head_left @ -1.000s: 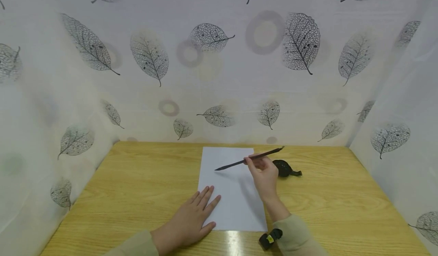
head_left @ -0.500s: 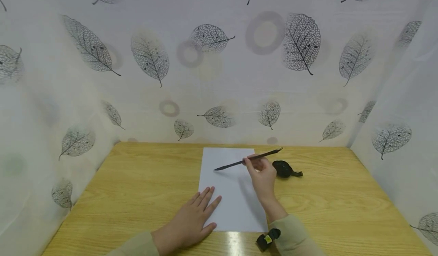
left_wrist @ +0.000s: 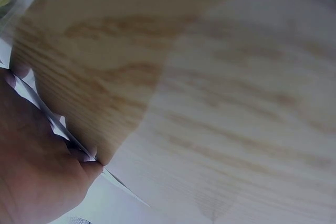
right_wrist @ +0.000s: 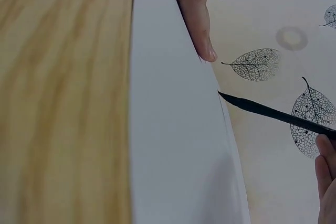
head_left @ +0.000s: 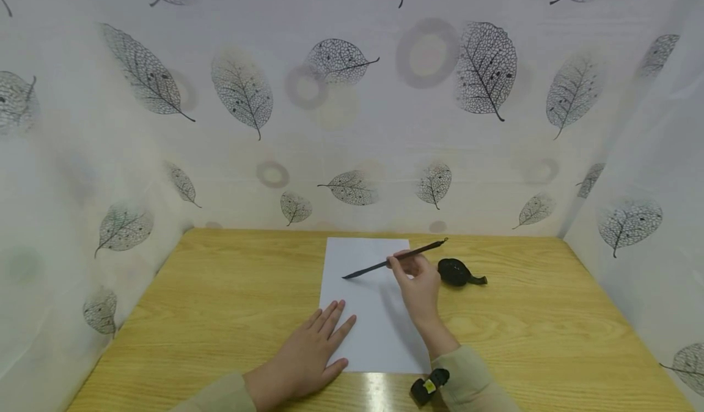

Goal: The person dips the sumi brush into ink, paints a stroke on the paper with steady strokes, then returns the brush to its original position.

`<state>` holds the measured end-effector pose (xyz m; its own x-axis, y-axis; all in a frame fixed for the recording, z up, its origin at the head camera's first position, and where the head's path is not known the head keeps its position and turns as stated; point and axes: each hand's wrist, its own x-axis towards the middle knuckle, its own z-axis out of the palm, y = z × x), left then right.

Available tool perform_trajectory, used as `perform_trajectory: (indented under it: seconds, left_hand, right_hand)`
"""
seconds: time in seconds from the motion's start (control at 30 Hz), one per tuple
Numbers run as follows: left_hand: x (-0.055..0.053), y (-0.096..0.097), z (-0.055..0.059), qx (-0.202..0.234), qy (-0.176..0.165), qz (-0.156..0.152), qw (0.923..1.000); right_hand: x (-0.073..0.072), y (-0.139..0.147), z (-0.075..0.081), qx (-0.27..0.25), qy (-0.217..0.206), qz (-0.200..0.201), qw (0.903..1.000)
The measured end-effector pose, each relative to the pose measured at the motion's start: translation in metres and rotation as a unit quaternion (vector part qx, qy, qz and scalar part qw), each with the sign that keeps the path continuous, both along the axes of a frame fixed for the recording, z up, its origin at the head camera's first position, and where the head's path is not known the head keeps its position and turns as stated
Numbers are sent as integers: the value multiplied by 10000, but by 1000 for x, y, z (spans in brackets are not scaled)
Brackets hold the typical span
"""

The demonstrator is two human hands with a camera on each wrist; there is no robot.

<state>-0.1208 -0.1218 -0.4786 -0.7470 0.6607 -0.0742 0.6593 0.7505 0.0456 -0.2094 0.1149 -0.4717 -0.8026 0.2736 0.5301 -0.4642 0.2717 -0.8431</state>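
A dark writing brush (head_left: 367, 269) slants over a white sheet of paper (head_left: 374, 332), its tip down to the left and a small loop at its upper end. The fingers of my right hand (head_left: 422, 290) pinch the brush along its handle. My left hand (head_left: 308, 354) rests with spread, straight fingers on the paper's lower left edge. In the right wrist view the brush (right_wrist: 273, 113) points at the paper (right_wrist: 173, 129); I cannot tell whether the tip touches. No mark shows on the sheet. The left wrist view shows the left hand (left_wrist: 42, 166) from the side.
A black, glossy dish with a short handle (head_left: 453, 272) stands right of the paper, just beyond my right hand. The wooden table (head_left: 231, 283) is enclosed by leaf-printed cloth (head_left: 363, 137) at the back and sides. A black strap device (head_left: 429, 386) sits at the right wrist.
My right hand has shifted slightly left, and the brush with it; the tip is a little lower on the sheet. The left hand stays in place.
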Motion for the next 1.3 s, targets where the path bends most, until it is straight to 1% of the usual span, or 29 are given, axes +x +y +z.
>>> perform_trajectory:
  seconds: [0.23,0.43,0.53,0.83,1.17,1.3]
  left_hand:
    - [0,0,0,3,-15,1,10000]
    - [-1,0,-1,3,25,-17,10000]
    - [-1,0,-1,2,34,-28,10000]
    - [0,0,3,42,-95,14,9999]
    - [-1,0,0,30,-43,4,10000]
    - [-2,-1,-1,18,-73,21,10000]
  right_hand:
    - [1,4,-1,173,-131,43,9998]
    - [3,4,2,345,-308,4,9989]
    - [4,3,4,431,-284,-18,9987]
    - [5,3,7,525,-344,-61,9980]
    - [5,3,8,484,-274,-40,9984]
    - [5,3,8,515,-228,-66,9984]
